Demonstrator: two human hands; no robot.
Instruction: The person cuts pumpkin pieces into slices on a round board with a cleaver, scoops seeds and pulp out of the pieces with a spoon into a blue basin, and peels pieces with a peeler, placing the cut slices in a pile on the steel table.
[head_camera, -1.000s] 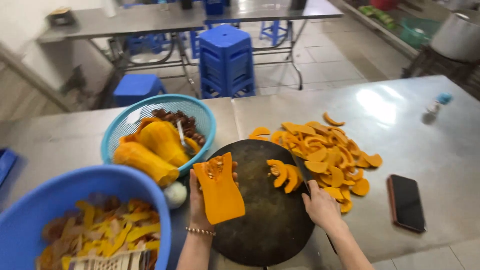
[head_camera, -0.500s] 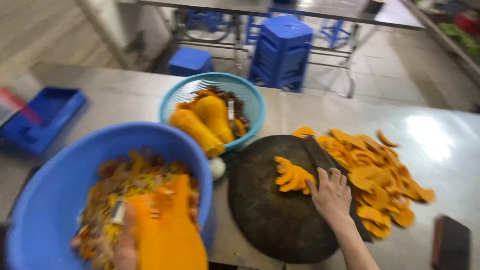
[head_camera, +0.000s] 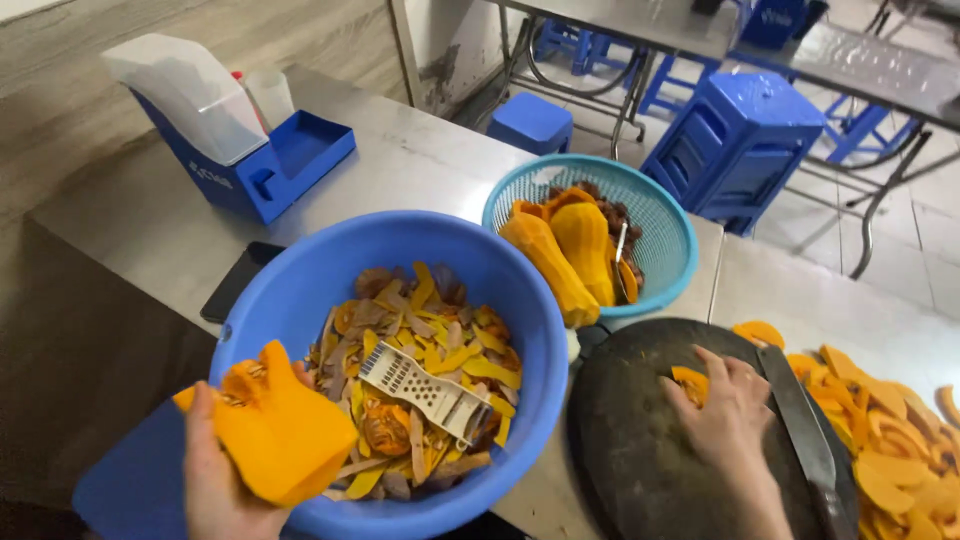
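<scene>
Squash piece (head_camera: 275, 430), orange, wedge-shaped, smooth cut faces, stringy seed hollow at top; gripped in left hand (head_camera: 215, 480), fingers closed round it, at near rim of blue basin (head_camera: 400, 240).

Blue basin: plastic, round, filled with peelings and seeds; flat grater (head_camera: 425, 390) lying on top.

Right hand (head_camera: 725, 415): fingers curled loosely over small orange slice (head_camera: 690, 385) on round dark cutting board (head_camera: 650, 460).

Knife (head_camera: 800, 430): long blade lying just beside right hand on board.

Teal basket (head_camera: 660, 230): perforated plastic, holding whole squashes (head_camera: 560, 250) (two long pieces upright).

Cut slices (head_camera: 890, 460): heaped right of board.

Phone (head_camera: 240, 280), dark, left of basin. Blue box (head_camera: 270, 170) beyond.

Table (head_camera: 420, 160): dull steel. Blue stools (head_camera: 730, 140) on tiled floor.
</scene>
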